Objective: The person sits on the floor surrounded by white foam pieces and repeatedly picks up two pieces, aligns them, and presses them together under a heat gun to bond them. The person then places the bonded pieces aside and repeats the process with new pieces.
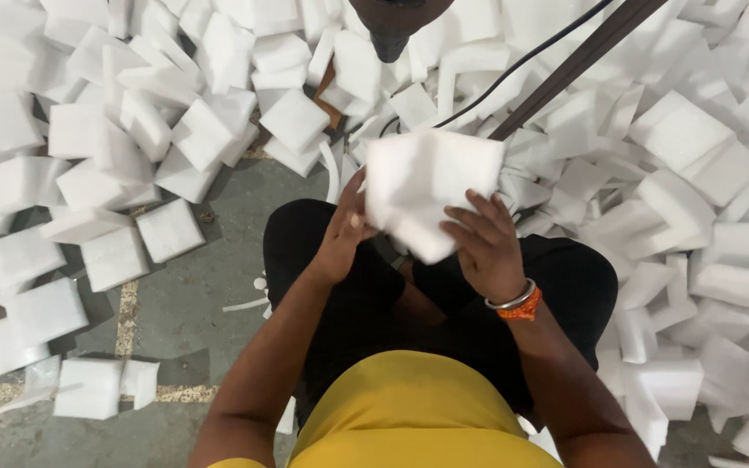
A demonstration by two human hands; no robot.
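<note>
We hold a white foam block (431, 195) up over our lap, left hand (344, 234) gripping its left edge, right hand (483, 247) with fingers (470, 221) spread across its front. A loose grip could let it drop among the foam pieces (201, 130) on the floor (192, 303). The block's back and the fingers behind it are hidden

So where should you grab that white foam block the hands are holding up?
Probably by its two opposite side edges, one from each side. The white foam block is a flat, squarish slab held up over the lap, and its faces are too broad to pinch with one hand. The left hand and right hand already grip it that way near its lower corners.
</note>
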